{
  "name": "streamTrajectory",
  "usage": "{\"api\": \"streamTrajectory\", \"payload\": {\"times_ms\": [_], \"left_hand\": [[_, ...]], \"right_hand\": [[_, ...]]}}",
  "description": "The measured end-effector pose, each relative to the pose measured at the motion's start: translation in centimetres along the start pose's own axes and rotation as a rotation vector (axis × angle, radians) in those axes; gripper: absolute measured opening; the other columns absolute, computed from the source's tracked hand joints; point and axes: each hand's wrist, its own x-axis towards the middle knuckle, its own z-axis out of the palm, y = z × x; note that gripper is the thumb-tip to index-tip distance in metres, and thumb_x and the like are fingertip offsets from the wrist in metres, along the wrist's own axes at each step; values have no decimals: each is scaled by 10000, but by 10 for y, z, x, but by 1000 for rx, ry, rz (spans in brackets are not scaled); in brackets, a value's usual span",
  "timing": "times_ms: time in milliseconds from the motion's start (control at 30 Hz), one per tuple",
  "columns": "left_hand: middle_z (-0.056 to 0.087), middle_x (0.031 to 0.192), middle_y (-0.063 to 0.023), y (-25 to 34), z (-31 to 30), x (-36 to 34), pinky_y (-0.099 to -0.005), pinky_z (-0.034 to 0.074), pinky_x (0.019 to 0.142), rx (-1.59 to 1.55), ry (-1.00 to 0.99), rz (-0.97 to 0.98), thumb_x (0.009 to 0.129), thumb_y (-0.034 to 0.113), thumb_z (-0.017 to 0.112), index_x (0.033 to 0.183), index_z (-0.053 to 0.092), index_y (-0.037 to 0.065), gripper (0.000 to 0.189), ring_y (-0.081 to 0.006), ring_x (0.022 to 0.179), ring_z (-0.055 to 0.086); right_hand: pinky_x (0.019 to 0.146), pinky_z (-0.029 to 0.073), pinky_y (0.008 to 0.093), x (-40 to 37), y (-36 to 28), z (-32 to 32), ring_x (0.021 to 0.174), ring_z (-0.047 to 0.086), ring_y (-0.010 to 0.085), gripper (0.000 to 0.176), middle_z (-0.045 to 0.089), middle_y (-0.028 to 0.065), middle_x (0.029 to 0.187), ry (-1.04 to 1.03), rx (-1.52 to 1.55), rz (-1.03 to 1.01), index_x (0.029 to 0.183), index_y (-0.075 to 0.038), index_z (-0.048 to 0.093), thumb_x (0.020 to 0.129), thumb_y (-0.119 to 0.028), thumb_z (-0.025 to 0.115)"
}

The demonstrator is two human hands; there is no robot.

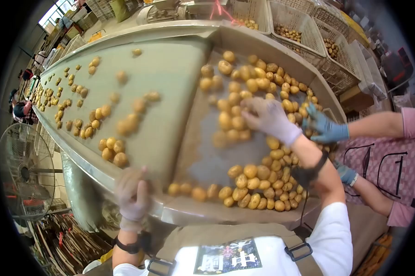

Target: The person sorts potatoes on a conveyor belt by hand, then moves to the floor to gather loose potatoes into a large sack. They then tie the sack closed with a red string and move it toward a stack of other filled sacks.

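Observation:
Potatoes (250,171) lie in several loose groups on the grey end tray (207,156) of a metal-sided sorting table. My right hand (274,118), in a white glove, reaches over the middle of them. Its bent fingers stand partly apart against the potatoes at its left; a dark band is on the wrist. My left hand (133,193), also gloved, is near the table's front edge, left of the tray. Motion smears its curled fingers, and I cannot see whether anything is in them. Closest to it is a small potato cluster (113,149) on the green belt (166,129).
Across the right side, another person's blue-gloved hand (327,125) touches the potatoes, with a second blue glove (345,174) below. Crates (304,50) holding potatoes stand behind the table's raised rim (281,46). A large fan (25,170) is at the left.

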Motion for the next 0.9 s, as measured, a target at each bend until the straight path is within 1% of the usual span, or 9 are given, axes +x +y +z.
{"api": "streamTrajectory", "payload": {"times_ms": [67, 167, 233, 300, 333, 367, 600, 833, 900], "left_hand": [[685, 946, -187, -11, -3, 4, -452, 474, 922, -18, -16, 9, 807, 74, 605, 1018, 717, -12, 253, -369, 931, 629], [687, 941, -182, -17, -9, 6, -451, 472, 915, -21, -1, 2, 802, 71, 607, 1011, 716, -16, 251, -369, 927, 629], [692, 939, -175, -19, -12, 10, -448, 469, 917, -35, 8, 15, 801, 66, 609, 1006, 717, -17, 246, -364, 935, 629], [696, 938, -169, -20, -15, 7, -443, 468, 918, -39, 16, 7, 799, 61, 610, 1003, 717, -16, 243, -360, 936, 630], [698, 937, -166, -20, -17, 10, -440, 469, 917, -35, 26, 11, 798, 59, 610, 1003, 718, -15, 243, -358, 934, 631], [700, 937, -162, -22, -19, 12, -436, 470, 916, -29, 39, 16, 797, 56, 609, 1002, 719, -14, 243, -357, 932, 632], [695, 905, -152, -38, -32, 17, -426, 483, 880, -59, 39, 58, 783, 40, 606, 989, 717, -8, 239, -343, 873, 635], [686, 923, -155, -55, -45, 21, -412, 479, 819, -43, 28, 13, 768, 32, 601, 982, 718, 2, 246, -345, 865, 626], [685, 925, -158, -58, -51, 21, -409, 477, 816, -40, 16, -6, 771, 31, 596, 984, 719, 5, 247, -349, 871, 624]], "right_hand": [[707, 539, 386, 16, -21, -30, 793, 667, 301, 183, 692, 147, 870, 258, -19, -370, 990, -117, 660, 820, -176, 692], [659, 531, 373, 37, 28, -43, 718, 640, 283, 183, 652, 101, 781, 418, -497, 73, 1001, -118, 669, 818, -114, 686], [648, 530, 383, 55, 26, -63, 717, 638, 289, 200, 634, 93, 763, 263, -289, -4, 1018, -116, 667, 819, -98, 661], [663, 531, 425, 38, -9, -8, 752, 654, 320, 284, 637, 129, 786, -208, -309, -6, 1046, -111, 658, 767, -76, 616], [682, 512, 440, 22, -8, 28, 764, 666, 297, 143, 666, 81, 822, -233, -361, -212, 977, -129, 625, 857, -182, 567], [710, 509, 469, 23, -28, 38, 805, 665, 342, 190, 677, 107, 864, -415, -113, 111, 1064, -143, 606, 895, -219, 567], [790, 512, 468, 42, -34, 50, 874, 667, 368, 264, 687, 174, 921, -480, -141, 407, 1095, -91, 573, 895, -262, 547], [791, 513, 484, 52, -78, 56, 891, 652, 381, 279, 653, 176, 1010, -196, 89, 148, 1139, -146, 590, 870, -214, 556], [765, 519, 476, 54, -93, 73, 892, 650, 367, 273, 633, 176, 1004, -313, -34, 190, 1144, -172, 601, 873, -193, 576]]}}
